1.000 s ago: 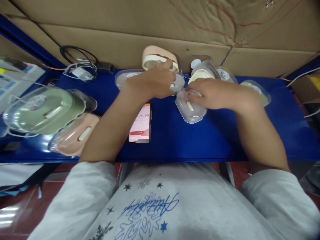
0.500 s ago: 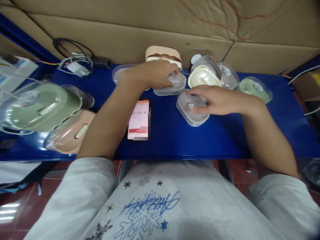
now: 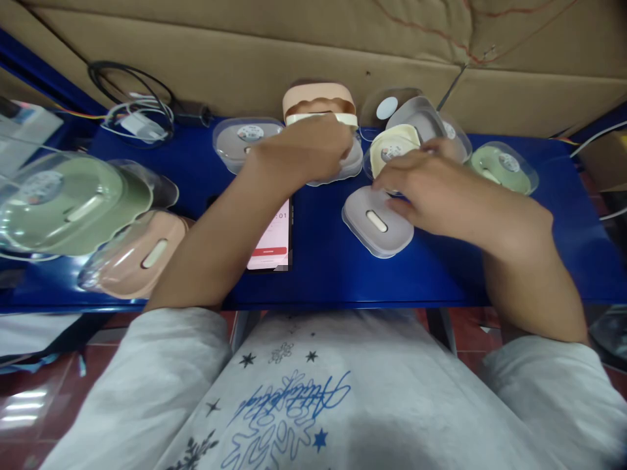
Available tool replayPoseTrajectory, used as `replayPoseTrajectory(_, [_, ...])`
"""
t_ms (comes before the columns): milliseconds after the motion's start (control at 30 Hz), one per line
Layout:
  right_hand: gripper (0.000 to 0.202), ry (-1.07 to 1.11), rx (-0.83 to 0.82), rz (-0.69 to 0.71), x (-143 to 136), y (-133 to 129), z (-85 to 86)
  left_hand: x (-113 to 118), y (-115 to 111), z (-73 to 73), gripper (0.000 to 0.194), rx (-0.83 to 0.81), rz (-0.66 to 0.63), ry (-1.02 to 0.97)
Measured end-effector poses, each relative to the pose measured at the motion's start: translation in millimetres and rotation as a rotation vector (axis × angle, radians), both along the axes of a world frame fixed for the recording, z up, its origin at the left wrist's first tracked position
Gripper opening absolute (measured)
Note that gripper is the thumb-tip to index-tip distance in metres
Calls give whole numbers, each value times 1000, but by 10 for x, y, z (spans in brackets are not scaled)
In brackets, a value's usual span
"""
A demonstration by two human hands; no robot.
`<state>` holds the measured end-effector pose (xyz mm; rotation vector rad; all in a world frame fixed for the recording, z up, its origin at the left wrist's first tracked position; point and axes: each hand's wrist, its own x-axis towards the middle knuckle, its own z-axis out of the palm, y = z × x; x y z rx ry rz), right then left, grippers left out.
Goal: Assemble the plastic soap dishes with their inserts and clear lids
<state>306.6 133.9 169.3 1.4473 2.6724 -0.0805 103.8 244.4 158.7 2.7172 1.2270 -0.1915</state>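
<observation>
My left hand [image 3: 329, 149] is closed, its fingers curled down over a pale grey translucent lidded box [image 3: 350, 163] at the back middle. The fingertips are hidden behind the hand. To the right, my right hand [image 3: 416, 179] has its fingers around the near right edge of a cream lidded box [image 3: 396, 143] with a round sticker. Just below that hand lies a grey lidded box [image 3: 377, 222] with a white slot-shaped handle, untouched. Behind my left hand stands a peach box [image 3: 318, 96] stacked over a cream rim.
A phone [image 3: 269, 251] showing a timer lies partly under my left forearm. Other lidded boxes stand around: grey [image 3: 235, 140], large green [image 3: 73, 202], peach [image 3: 142, 258], small green [image 3: 504, 170]. A grey container [image 3: 421, 117] leans behind the cream one. Coiled cables [image 3: 142, 124] lie at back left.
My right hand has left the front grey box and moved back onto the cream one, whose sticker now shows. My left hand has curled further over the pale grey box.
</observation>
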Motion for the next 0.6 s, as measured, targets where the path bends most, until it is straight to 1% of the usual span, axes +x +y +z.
replayPoseTrajectory(33, [28, -42, -31, 3, -60, -46, 0, 9, -24, -3, 35, 43, -22, 67])
replayPoseTrajectory(67, [31, -85, -67, -8, -123, -93, 2, 15, -47, -6, 34, 53, -33, 114])
replayPoseTrajectory(133, [37, -158, -154, -53, -251, -184, 11, 25, -84, -15, 34, 74, -33, 152])
replayPoseTrajectory(233, [41, -261, -289, -114, -413, -276, 31, 45, -106, -46, 33, 38, 28, 168])
replayPoseTrajectory(300, [43, -300, -340, -127, -476, -293, 38, 61, -93, -81, 32, -5, 67, 186])
replayPoseTrajectory(433, [38, -266, -342, -120, -490, -271, 25, 70, -52, -121, 31, -13, 53, 174])
replayPoseTrajectory(500, [32, -251, -342, -113, -471, -264, 18, 50, -49, -103, 31, -12, 27, 156])
replayPoseTrajectory(600, [33, -249, -327, -117, -436, -271, 17, 2, -45, -62, 33, -20, 1, 149])
